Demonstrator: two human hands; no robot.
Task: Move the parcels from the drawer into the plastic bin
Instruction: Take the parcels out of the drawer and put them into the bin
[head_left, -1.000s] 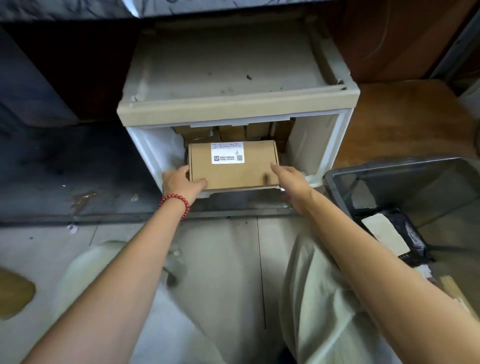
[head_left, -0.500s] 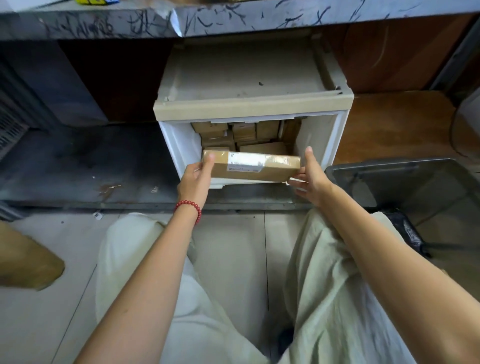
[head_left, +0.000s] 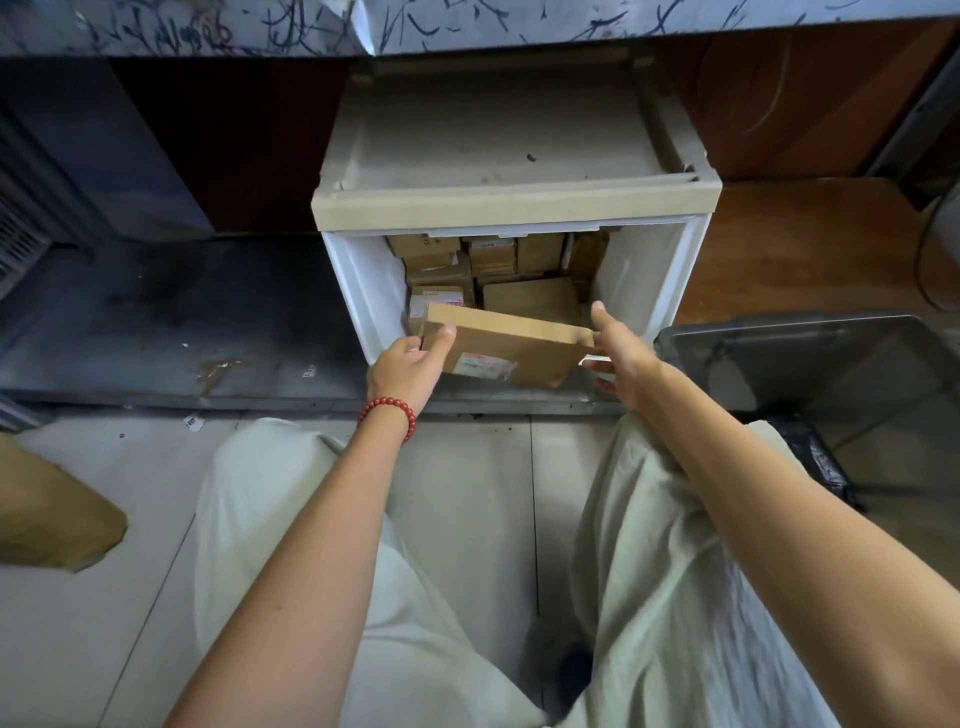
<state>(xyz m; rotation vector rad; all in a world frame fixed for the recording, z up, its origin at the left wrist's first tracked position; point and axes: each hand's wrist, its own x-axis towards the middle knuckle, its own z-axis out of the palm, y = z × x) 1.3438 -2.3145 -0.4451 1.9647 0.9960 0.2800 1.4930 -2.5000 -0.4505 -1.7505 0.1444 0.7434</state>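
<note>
Your left hand (head_left: 410, 366) pinches the left end of the flat parcel (head_left: 511, 343), thumb on top, while your right hand (head_left: 621, 356) only props the right end on straightish fingers, thumb lifted clear, so the box hangs tilted at the front lip of the drawer (head_left: 647, 270). That's a lopsided hold: swing toward the plastic bin (head_left: 779, 328) on your right and the propped end could slide off and drop short of the rim. Mind the corner too, as it could clip the drawer wall or jostle the other parcels (head_left: 493, 254) behind.
</note>
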